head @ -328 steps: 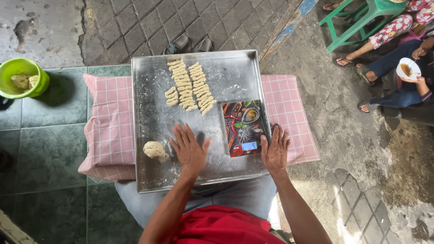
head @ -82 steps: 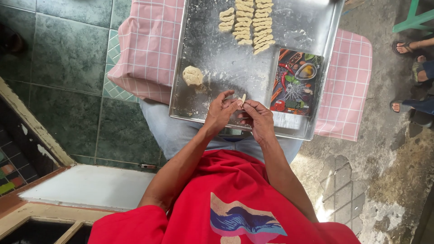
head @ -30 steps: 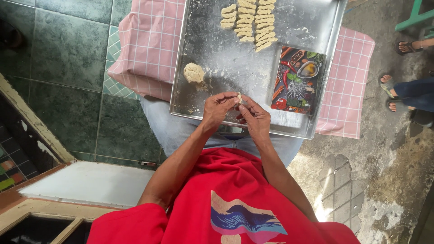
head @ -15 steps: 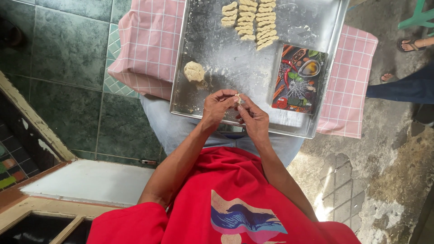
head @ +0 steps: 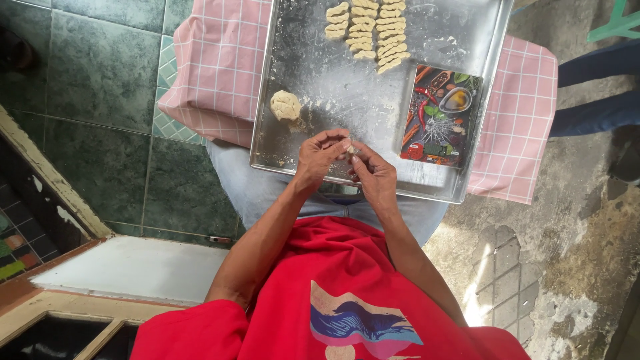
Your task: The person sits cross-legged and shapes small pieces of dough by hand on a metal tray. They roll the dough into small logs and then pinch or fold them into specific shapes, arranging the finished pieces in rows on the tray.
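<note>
Both hands, left hand and right hand, pinch dough bit | dough ball, tray beside

Both forearms reach away from the body and converge, elbows bent and held close to the torso. The left hand is curled, fingers bent inward with their tips meeting those of the right hand. The right hand's fingers are likewise pinched together, and both wrists are slightly flexed with the fingertips touching between them.
</note>
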